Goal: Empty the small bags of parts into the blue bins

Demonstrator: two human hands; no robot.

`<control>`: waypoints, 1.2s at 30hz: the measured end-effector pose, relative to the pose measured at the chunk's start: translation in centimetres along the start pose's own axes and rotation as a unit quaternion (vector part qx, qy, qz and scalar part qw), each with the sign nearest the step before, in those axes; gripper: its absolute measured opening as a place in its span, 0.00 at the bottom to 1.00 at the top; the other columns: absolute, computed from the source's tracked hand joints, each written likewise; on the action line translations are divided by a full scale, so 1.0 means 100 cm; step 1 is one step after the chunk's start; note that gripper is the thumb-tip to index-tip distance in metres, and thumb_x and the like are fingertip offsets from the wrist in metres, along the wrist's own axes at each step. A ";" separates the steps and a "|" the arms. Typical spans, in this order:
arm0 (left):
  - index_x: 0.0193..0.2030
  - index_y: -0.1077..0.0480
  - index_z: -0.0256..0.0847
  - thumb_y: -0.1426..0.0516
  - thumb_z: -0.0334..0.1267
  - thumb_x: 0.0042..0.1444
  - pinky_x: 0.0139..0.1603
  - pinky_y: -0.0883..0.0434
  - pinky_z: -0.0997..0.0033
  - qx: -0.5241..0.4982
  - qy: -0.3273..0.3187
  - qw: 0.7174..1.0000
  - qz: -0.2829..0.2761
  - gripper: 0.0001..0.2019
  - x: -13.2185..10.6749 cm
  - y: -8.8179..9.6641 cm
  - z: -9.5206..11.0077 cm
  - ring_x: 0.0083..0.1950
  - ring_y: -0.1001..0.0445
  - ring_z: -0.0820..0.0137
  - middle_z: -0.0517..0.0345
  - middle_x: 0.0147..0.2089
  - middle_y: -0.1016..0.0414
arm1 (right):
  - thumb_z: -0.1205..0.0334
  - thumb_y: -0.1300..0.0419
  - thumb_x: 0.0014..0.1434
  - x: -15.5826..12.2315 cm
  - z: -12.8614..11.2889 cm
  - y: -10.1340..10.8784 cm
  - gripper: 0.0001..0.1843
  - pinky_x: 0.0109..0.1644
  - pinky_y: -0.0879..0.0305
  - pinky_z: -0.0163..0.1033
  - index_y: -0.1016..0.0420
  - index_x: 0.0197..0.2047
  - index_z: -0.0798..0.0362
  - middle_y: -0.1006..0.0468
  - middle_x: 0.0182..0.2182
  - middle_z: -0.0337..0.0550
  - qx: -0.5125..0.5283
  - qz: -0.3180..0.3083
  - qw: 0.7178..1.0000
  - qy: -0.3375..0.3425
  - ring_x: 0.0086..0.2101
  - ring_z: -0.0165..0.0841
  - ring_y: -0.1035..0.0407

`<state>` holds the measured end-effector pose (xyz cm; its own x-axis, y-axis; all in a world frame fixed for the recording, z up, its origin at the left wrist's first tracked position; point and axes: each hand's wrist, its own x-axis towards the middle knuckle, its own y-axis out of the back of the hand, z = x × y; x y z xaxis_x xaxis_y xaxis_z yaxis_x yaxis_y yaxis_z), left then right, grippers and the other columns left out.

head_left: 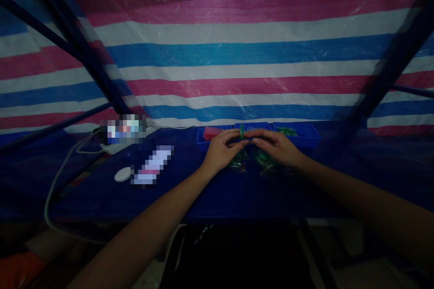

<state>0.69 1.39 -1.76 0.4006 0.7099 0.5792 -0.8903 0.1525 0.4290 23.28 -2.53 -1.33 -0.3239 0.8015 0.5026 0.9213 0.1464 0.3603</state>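
My left hand [222, 149] and my right hand [276, 146] meet over the dark blue table [210, 194], fingertips close together. Both are closed in a pinch around a small green piece [242, 132] held between them. Under the hands lie small clear bags with green parts [262, 160]. Just behind the hands stand low blue trays [307, 137], one with red pieces [212, 133], another with green pieces [286, 131].
A striped pink, blue and white tarp [237, 54] hangs behind the table. Dark poles [77, 45] slant across the left and right. A white cable [56, 180], a white round object [122, 174] and blurred items lie at the left.
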 end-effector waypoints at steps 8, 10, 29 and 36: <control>0.51 0.21 0.41 0.40 0.46 0.65 0.45 0.22 0.60 0.009 0.045 0.999 0.016 0.14 -0.001 -0.001 -0.012 0.42 0.19 0.63 0.51 0.44 0.17 | 0.53 0.36 0.66 0.003 0.005 0.004 0.09 0.60 0.30 0.57 0.15 0.45 0.43 0.26 0.57 0.48 -0.176 0.123 0.973 0.086 0.58 0.46 0.30; 0.53 0.22 0.42 0.41 0.47 0.67 0.45 0.22 0.61 0.004 0.036 0.999 0.002 0.15 -0.002 -0.002 -0.012 0.43 0.19 0.64 0.52 0.45 0.17 | 0.52 0.37 0.66 0.004 0.005 0.004 0.10 0.62 0.31 0.56 0.15 0.44 0.42 0.25 0.57 0.47 -0.162 0.108 0.977 0.083 0.59 0.45 0.30; 0.56 0.23 0.41 0.37 0.40 0.63 0.65 0.28 0.55 0.157 -0.101 0.961 -0.205 0.16 -0.009 -0.008 -0.009 0.60 0.22 0.60 0.47 0.59 0.21 | 0.63 0.44 0.66 0.018 0.031 0.108 0.14 0.57 0.29 0.53 0.22 0.52 0.51 0.19 0.48 0.52 -0.481 0.146 0.860 0.090 0.51 0.47 0.25; 0.58 0.24 0.40 0.39 0.37 0.65 0.61 0.26 0.57 0.193 -0.082 0.959 -0.191 0.16 -0.008 -0.004 -0.009 0.57 0.22 0.61 0.48 0.56 0.20 | 0.67 0.43 0.61 0.015 0.040 0.123 0.23 0.53 0.30 0.51 0.27 0.60 0.54 0.19 0.48 0.53 -0.567 0.064 0.821 0.018 0.49 0.48 0.25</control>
<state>0.57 1.42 -3.01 0.7383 0.5300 0.4171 -0.5384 0.0906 0.8378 34.98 2.82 0.71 -0.2649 0.7471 0.6096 0.1633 -0.5883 0.7920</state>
